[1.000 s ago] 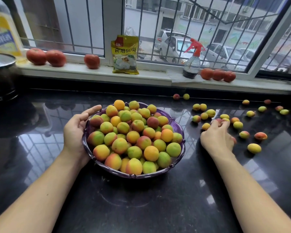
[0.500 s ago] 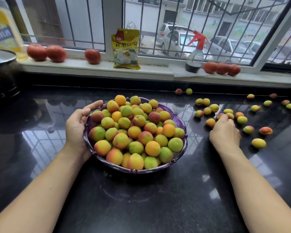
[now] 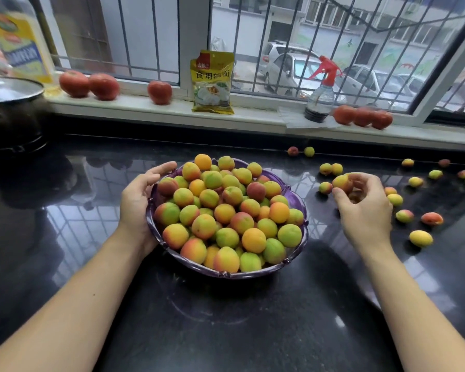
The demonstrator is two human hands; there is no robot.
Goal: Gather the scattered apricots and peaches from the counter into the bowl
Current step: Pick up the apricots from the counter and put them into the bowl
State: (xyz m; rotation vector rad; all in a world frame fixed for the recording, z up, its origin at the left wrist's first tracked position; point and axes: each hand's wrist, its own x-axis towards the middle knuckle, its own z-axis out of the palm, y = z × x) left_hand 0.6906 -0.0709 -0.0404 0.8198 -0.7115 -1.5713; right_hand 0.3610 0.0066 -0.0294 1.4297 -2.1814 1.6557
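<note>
A: Black polished stone desk, glossy, window bars reflected in it. Two bare forearms enter from the near edge.

B: Bowl?

A: Purple translucent scalloped bowl, centre of desk, heaped above the rim with small round yellow-orange-green fruits. Left hand lies against the bowl's left rim; fingers apart, curved along the rim's outside, thumb side toward the fruit.

B: Right hand?

A: Right hand is raised just right of the bowl, fingers bent around one yellow-red fruit held at the fingertips. A second fruit may sit in the palm; cannot tell.

B: Loose fruit?

A: Scattered small fruits lie on the desk right of that hand: a yellow one nearest, a reddish one and a green-red one beyond it, more toward the far right edge. One sits just left of the held fruit, a pair behind that. Two more, one red and one yellow-green, rest at the back against the sill.

B: Farther back?

A: White windowsill carries red tomatoes on the left and three more on the right, a yellow printed packet, a clear spray bottle with red trigger. Far left: dark pot with glass lid.
</note>
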